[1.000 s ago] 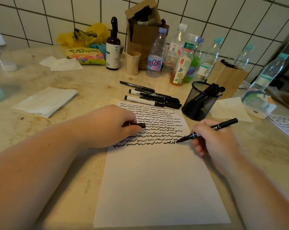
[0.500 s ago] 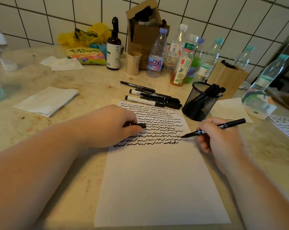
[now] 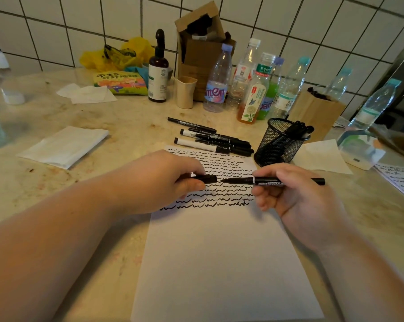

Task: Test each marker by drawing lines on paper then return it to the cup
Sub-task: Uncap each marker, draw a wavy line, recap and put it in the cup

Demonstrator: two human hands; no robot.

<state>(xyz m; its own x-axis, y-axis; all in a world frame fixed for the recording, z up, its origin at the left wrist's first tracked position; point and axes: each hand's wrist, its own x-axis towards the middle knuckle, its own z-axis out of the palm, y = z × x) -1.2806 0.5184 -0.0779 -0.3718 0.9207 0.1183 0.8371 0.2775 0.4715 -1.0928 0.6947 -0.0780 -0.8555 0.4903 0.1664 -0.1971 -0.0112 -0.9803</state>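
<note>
Left hand (image 3: 164, 182) grip pinches cap (image 3: 208, 178); right hand (image 3: 296, 198) grip holds marker (image 3: 273, 181), tip just right of cap, above paper (image 3: 219, 263).

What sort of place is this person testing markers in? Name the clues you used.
Probably a home kitchen or utility counter, not a classroom desk: a white tiled wall behind a stained stone countertop, a row of drink bottles and a dark pump bottle against the wall.
</note>
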